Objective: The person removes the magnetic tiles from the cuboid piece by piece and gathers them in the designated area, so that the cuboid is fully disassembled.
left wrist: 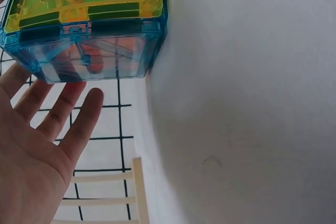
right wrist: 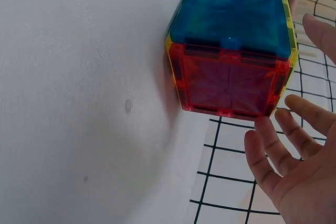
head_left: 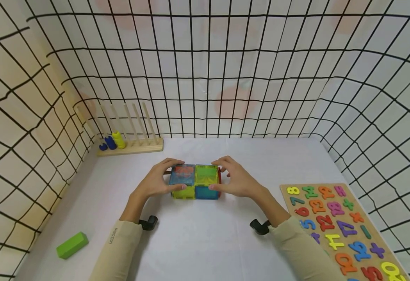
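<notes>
A box of see-through coloured magnetic tiles [head_left: 195,180] stands on the white table between the two hands. Its top shows blue and green tiles, its front yellow and blue. In the right wrist view its end is a red tile [right wrist: 228,82]. My left hand [head_left: 157,179] holds the box's left end, thumb at the front top edge and fingers round the back. The right hand [head_left: 238,180] is spread about the right end. In the right wrist view its thumb [right wrist: 320,35] looks apart from the box, with the fingertips close to the back edge.
A wooden peg stand [head_left: 138,146] with blue and yellow beads is at the back left. A green block [head_left: 72,245] lies at the front left. On the right lies a number board [head_left: 335,218], partly behind the right sleeve. Black wire grid [head_left: 208,78] surrounds the table.
</notes>
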`<state>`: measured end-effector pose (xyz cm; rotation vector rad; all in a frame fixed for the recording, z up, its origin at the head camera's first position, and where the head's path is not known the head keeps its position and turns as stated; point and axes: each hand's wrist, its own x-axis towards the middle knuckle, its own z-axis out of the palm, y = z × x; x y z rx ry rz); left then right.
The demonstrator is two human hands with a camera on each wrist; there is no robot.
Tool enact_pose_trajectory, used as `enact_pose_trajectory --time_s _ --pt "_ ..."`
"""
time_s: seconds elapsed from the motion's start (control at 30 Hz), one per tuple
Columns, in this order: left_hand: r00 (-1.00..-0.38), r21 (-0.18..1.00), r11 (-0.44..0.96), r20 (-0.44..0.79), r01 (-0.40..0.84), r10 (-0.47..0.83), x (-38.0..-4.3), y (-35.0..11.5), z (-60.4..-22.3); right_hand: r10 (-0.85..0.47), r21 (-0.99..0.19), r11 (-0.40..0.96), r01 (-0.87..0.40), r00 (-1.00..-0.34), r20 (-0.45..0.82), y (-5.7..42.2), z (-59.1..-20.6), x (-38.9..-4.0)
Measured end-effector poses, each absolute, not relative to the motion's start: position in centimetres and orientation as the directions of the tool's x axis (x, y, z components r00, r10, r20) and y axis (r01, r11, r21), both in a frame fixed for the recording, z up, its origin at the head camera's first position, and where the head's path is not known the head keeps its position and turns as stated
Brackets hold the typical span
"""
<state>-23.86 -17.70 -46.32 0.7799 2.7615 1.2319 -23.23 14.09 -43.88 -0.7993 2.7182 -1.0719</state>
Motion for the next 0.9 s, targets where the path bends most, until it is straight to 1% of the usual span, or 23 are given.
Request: enact_pose_trajectory --time_s 0.23,0.53,0.9 --pt "-0.890 0.767 0.516 0.155 0.382 0.429 -23.8 -17.6 -46.7 -0.516 -0.645 0.625 -0.441 -0.853 0.083 13.5 -44.0 -23.3" --pt "-0.909 0.771 0.535 0.134 0.346 0.395 -23.7 -17.4 -47.2 -0.516 -0.606 0.653 -0.454 -0.853 0.084 12.7 -44.1 -23.6" --pt "-0.900 0.759 0.529 0.172 0.380 0.400 -23.9 -17.5 -47.6 -0.513 -0.536 0.710 -0.457 -0.857 0.050 11.9 -44.3 -24.0"
